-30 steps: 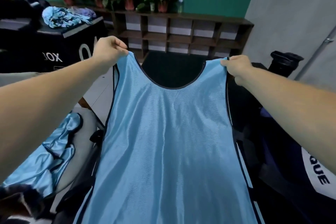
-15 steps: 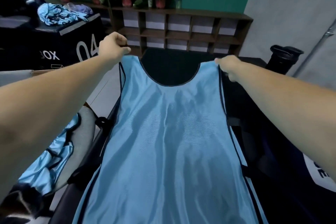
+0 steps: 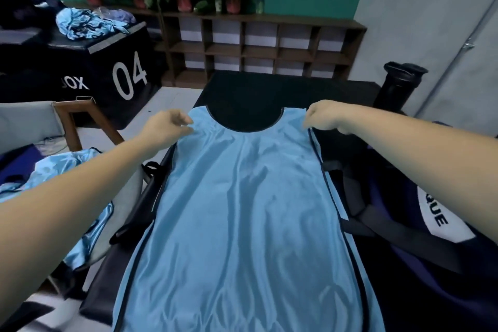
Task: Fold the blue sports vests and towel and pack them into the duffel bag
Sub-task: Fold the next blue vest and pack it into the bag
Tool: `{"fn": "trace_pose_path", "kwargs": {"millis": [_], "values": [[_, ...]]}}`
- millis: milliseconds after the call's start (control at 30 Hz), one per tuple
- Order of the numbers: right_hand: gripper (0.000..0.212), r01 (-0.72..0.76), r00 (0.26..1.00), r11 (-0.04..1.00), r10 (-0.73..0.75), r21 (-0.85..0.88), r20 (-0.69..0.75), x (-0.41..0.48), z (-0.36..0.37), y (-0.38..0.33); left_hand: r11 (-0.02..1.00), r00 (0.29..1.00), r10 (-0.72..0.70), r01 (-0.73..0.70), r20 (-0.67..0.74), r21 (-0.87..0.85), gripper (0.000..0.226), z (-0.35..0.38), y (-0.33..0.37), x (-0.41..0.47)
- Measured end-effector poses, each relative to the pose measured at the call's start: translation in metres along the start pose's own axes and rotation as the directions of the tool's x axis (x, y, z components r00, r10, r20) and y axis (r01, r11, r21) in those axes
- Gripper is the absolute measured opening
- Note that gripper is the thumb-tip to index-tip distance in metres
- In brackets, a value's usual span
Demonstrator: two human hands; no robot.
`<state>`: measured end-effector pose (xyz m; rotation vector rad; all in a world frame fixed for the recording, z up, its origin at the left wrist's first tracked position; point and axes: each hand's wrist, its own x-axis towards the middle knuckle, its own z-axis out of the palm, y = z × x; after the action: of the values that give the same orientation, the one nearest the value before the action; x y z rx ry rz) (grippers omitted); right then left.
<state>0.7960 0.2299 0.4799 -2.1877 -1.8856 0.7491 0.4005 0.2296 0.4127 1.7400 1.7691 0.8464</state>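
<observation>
A light blue sports vest (image 3: pixel 242 210) with dark trim lies spread flat along a black padded bench (image 3: pixel 269 89), neck opening at the far end. My left hand (image 3: pixel 164 129) pinches its left shoulder strap and my right hand (image 3: pixel 323 117) pinches the right strap, both low at the bench surface. The navy duffel bag (image 3: pixel 436 226) with a white label and black straps sits to the right of the bench. Another blue vest (image 3: pixel 64 170) lies crumpled on a grey seat at the left. More blue fabric (image 3: pixel 86 23) is heaped on a black box far left.
The black box marked 04 (image 3: pixel 129 75) stands at the back left. A wooden cubby shelf (image 3: pixel 258 46) with potted plants lines the green wall. A black cylindrical container (image 3: pixel 398 86) stands by the bench's far right corner. A wooden chair frame (image 3: pixel 78 121) is at the left.
Both hands have lowered the vest from hanging in the air down onto the bench, so it now lies flat. The straps are nearer the surface.
</observation>
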Motion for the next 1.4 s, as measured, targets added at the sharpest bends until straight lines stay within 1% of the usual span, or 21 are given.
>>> {"fn": "trace_pose_path", "kwargs": {"millis": [33, 67, 133, 167, 233, 300, 400, 500, 667, 800, 867, 933, 967, 1033, 1100, 1167, 1233, 1333, 1400], "values": [[0.030, 0.029, 0.999, 0.998, -0.030, -0.049, -0.013, -0.013, 0.005, 0.000, 1.000, 1.000, 0.006, -0.006, 0.010, 0.003, 0.012, 0.001, -0.001, -0.012], [0.029, 0.060, 0.998, 0.993, -0.064, -0.104, -0.027, -0.026, 0.009, 0.000, 1.000, 1.000, 0.013, -0.013, 0.020, 0.001, 0.012, 0.001, -0.001, -0.024], [0.037, 0.107, 0.992, 0.974, -0.119, -0.200, -0.049, -0.055, 0.017, 0.002, 0.999, 0.998, 0.027, -0.027, 0.047, -0.017, 0.012, 0.002, 0.002, -0.050], [0.037, 0.134, 0.988, 0.965, -0.149, -0.224, -0.052, -0.071, 0.021, 0.003, 0.999, 0.998, 0.031, -0.029, 0.057, -0.030, 0.012, 0.002, 0.004, -0.062], [0.026, 0.183, 0.980, 0.952, -0.198, -0.245, -0.036, -0.104, 0.028, 0.007, 0.998, 0.996, 0.049, -0.046, 0.070, -0.044, 0.011, 0.004, 0.010, -0.085], [0.019, 0.212, 0.974, 0.947, -0.226, -0.240, -0.030, -0.133, 0.037, 0.014, 0.997, 0.994, 0.065, -0.061, 0.087, -0.048, 0.008, 0.007, 0.017, -0.109], [0.013, 0.237, 0.964, 0.948, -0.256, -0.212, -0.067, -0.171, 0.051, 0.026, 0.992, 0.989, 0.109, -0.102, 0.100, -0.075, 0.007, 0.014, 0.026, -0.143], [0.012, 0.227, 0.962, 0.959, -0.248, -0.167, -0.116, -0.211, 0.068, 0.041, 0.986, 0.982, 0.162, -0.156, 0.102, -0.064, 0.008, 0.024, 0.034, -0.176], [0.014, 0.194, 0.960, 0.976, -0.209, -0.097, -0.188, -0.268, 0.099, 0.074, 0.968, 0.954, 0.251, -0.245, 0.166, -0.059, 0.011, 0.052, 0.047, -0.224], [0.022, 0.102, 0.961, 0.990, -0.122, -0.095, -0.249, -0.284, 0.121, 0.099, 0.903, 0.887, 0.425, -0.428, 0.182, -0.026, 0.015, 0.081, 0.050, -0.253], [0.025, 0.081, 0.959, 0.996, -0.089, -0.040, -0.271, -0.286, 0.130, 0.104, 0.855, 0.841, 0.510, -0.519, 0.179, -0.002, 0.014, 0.092, 0.052, -0.269], [0.023, 0.104, 0.952, 0.992, -0.080, 0.068, -0.296, -0.289, 0.139, 0.109, 0.789, 0.773, 0.604, -0.614, 0.191, -0.009, 0.012, 0.103, 0.058, -0.289], [0.021, 0.118, 0.946, 0.987, -0.079, 0.107, -0.314, -0.291, 0.142, 0.111, 0.752, 0.734, 0.648, -0.659, 0.203, -0.017, 0.016, 0.109, 0.063, -0.302], [0.015, 0.140, 0.936, 0.982, -0.091, 0.123, -0.339, -0.296, 0.144, 0.116, 0.680, 0.658, 0.711, -0.734, 0.246, -0.001, 0.027, 0.124, 0.072, -0.327], [0.011, 0.173, 0.934, 0.976, -0.120, 0.134, -0.337, -0.301, 0.142, 0.121, 0.611, 0.598, 0.749, -0.790, 0.286, 0.051, 0.037, 0.143, 0.079, -0.345], [0.012, 0.194, 0.936, 0.972, -0.143, 0.134, -0.321, -0.307, 0.139, 0.127, 0.556, 0.569, 0.759, -0.819, 0.316, 0.138, 0.043, 0.159, 0.081, -0.354], [0.013, 0.202, 0.943, 0.973, -0.162, 0.113, -0.291, -0.313, 0.139, 0.130, 0.506, 0.547, 0.774, -0.837, 0.317, 0.208, 0.041, 0.168, 0.081, -0.355], [0.023, 0.211, 0.957, 0.974, -0.189, 0.080, -0.219, -0.323, 0.139, 0.132, 0.490, 0.520, 0.803, -0.854, 0.292, 0.173, 0.022, 0.168, 0.080, -0.350], [0.041, 0.212, 0.969, 0.973, -0.197, 0.096, -0.147, -0.331, 0.136, 0.134, 0.511, 0.525, 0.805, -0.850, 0.275, 0.127, 0.013, 0.163, 0.077, -0.346]]}}
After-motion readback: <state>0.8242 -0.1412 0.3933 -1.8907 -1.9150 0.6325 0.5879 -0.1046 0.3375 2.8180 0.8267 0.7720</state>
